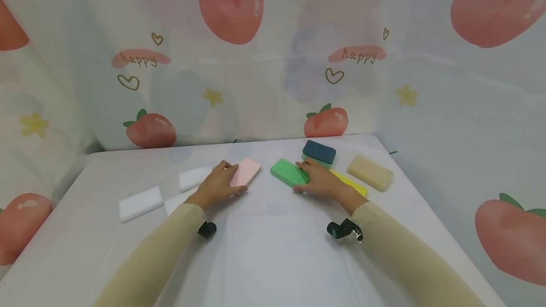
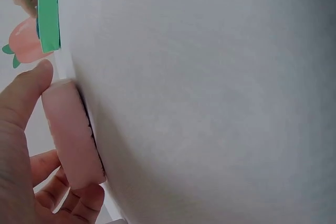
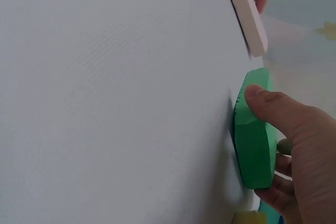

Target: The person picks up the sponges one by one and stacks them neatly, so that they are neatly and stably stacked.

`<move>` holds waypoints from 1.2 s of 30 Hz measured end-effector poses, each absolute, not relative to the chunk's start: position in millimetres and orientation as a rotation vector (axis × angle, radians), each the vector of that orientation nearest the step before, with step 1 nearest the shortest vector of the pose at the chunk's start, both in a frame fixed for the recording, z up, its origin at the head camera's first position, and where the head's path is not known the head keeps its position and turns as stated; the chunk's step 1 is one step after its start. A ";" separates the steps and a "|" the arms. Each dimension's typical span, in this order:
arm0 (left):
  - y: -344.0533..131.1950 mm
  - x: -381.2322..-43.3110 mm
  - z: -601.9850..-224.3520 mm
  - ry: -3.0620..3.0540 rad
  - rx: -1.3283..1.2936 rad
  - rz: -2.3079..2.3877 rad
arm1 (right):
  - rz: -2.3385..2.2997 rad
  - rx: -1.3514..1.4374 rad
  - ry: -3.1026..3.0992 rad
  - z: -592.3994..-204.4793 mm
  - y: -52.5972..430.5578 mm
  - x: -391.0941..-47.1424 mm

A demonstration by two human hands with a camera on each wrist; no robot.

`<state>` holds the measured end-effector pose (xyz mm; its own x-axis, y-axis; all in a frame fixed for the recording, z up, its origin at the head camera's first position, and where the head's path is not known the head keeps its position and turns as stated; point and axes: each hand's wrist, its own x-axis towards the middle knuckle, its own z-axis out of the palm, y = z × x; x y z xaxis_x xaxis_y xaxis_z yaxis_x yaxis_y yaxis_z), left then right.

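Thumb and fingers of the left hand pinch the pink sponge, the thumb at one end and the fingers curled about the other. Whether its underside rests flat on the table is hard to tell past the dark strip under its edge. The right hand grips the green sponge, thumb against its near side and fingers bent around behind; most of it juts out to the left of that hand, just across a gap from the pink one.

To the left hand's left lie three white blocks: the upper block just beside it, the middle block partly hidden by its wrist, and the outer block farther off. Beyond the right hand is the navy sponge; the yellow sponge shows behind its wrist, and the tan sponge lies to its right.
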<state>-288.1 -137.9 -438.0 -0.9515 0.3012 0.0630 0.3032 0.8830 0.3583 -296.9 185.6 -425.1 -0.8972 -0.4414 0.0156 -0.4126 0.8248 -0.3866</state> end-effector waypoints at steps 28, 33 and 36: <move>-138.3 -297.5 -448.2 -3.090 -0.309 -0.883 | -0.853 -0.440 2.869 -438.6 183.7 -303.7; -139.1 -297.4 -447.2 -3.073 -0.287 -0.912 | -0.840 -0.461 2.879 -434.7 181.5 -301.4; -138.4 -296.9 -446.2 -3.063 -0.295 -0.926 | -0.829 -0.451 2.884 -430.4 180.3 -298.7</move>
